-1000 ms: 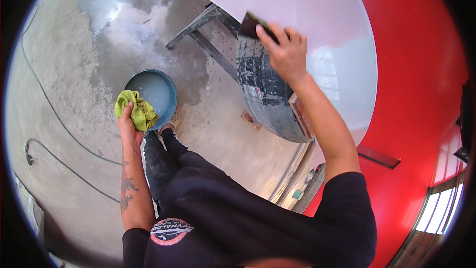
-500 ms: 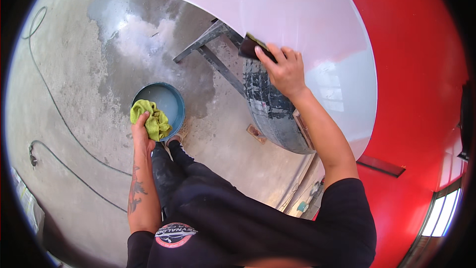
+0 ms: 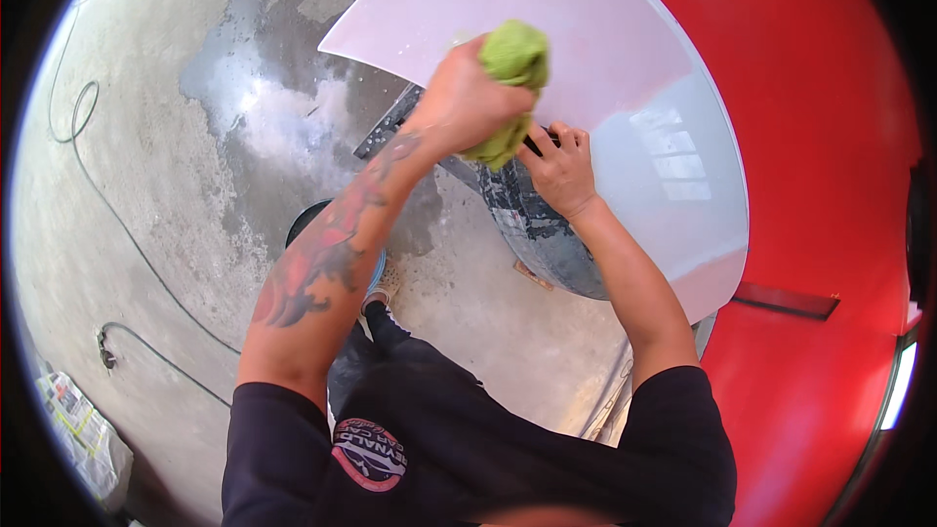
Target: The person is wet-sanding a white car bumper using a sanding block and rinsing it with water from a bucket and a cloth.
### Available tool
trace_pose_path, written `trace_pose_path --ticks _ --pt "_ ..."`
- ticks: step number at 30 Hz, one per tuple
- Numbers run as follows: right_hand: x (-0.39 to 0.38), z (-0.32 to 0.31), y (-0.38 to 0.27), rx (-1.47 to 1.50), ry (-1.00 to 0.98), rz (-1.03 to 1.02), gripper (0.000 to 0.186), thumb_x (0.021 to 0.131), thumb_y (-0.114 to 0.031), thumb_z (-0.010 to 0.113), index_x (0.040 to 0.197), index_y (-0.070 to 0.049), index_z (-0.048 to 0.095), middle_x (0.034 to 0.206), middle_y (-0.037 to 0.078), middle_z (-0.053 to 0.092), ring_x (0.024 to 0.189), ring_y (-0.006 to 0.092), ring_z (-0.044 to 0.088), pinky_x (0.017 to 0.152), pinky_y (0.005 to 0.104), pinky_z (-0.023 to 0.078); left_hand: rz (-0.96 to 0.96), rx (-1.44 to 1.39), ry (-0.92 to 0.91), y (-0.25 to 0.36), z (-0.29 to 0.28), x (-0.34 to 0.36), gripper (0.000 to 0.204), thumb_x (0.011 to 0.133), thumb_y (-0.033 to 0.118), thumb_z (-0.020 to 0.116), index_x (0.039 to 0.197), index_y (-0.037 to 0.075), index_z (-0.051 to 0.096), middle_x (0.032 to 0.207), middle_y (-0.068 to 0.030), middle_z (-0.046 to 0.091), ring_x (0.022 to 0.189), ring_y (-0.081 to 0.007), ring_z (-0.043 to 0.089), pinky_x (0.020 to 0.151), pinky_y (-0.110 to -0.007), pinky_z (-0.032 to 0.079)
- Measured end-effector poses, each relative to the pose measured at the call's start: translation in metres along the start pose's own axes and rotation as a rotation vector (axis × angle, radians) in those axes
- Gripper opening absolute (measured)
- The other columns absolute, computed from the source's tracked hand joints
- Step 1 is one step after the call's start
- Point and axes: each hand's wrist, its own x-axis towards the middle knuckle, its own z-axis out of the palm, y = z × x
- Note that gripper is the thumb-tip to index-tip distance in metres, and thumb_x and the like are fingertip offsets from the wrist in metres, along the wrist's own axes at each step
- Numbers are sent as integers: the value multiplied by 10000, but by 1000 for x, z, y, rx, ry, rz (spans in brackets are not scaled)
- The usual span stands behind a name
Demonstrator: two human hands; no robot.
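Observation:
My left hand is closed round a bunched lime-green cloth over the curved, pale pinkish-white panel, and both hand and cloth are slightly smeared by motion. Part of the cloth hangs down beside my right hand. Held in that right hand, at the panel's lower left edge, is a black sanding block, mostly hidden behind fingers and cloth. Lower on the panel is a glossy, greyish-white area with window reflections.
A bucket stands on the concrete floor, largely behind my left forearm. Under the panel is a dark, worn drum-like support. A hose runs across the floor at left. On the right spreads a large red surface.
My left hand has swung up from beside the bucket to the panel, bringing the green cloth. My right hand has stayed near the panel's edge with the sanding block, slightly lower.

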Motion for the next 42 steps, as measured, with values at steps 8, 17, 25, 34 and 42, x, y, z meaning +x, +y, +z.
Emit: trace_pose_path --ticks 8,17,25,34,42 --pt "133 -40 144 -323 310 311 375 900 -167 705 1268 -242 710 1250 -69 651 981 255 582 821 422 496 210 267 179 34 14 97 599 742 240 790 1243 -35 612 1108 -277 723 1034 -389 726 918 -435 571" --pt "0 -26 58 -77 60 -79 449 839 -142 646 1251 -294 734 1277 -42 651 951 211 552 799 360 441 -151 473 302 -103 -166 83 730 797 414 818 1394 54 601 1236 -169 717 1124 -302 699 973 -395 536" --pt "148 -25 112 -297 282 208 394 856 -124 680 1215 -273 746 1194 -44 677 987 257 588 819 426 493 -176 507 281 -121 -158 85 679 807 473 846 1298 54 639 1136 -163 750 1049 -306 729 933 -415 552" --pt "71 -6 82 -82 165 -77 445 820 -92 659 1207 -289 755 1330 -60 653 1104 232 535 958 412 409 -248 512 349 -124 -155 81 751 792 467 861 1367 68 589 1207 -183 728 1109 -324 717 971 -436 542" --pt "136 0 68 -54 198 96 471 810 -30 650 1174 -308 763 1290 -75 667 1149 258 528 976 428 414 -239 474 314 -128 -163 79 765 795 471 858 1386 76 575 1227 -190 721 1135 -337 705 988 -442 535"
